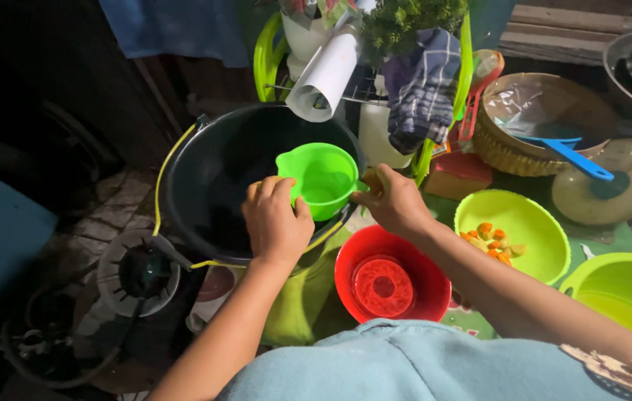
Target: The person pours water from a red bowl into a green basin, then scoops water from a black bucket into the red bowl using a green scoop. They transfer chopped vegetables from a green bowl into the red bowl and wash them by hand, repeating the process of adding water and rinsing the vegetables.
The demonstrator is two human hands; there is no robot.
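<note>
My left hand grips the near left side of a bright green plastic jug with a spout, held over the rim of a big black bucket. My right hand is at the jug's right side, fingers closed around its handle. The jug looks empty inside. The bucket has a yellow wire handle and its inside is dark.
A red bowl with a red round lid in it sits below my right arm. A lime bowl holds orange pieces. Another lime basin is at right. A woven basket with a blue-handled utensil, a dish rack and a gas burner surround.
</note>
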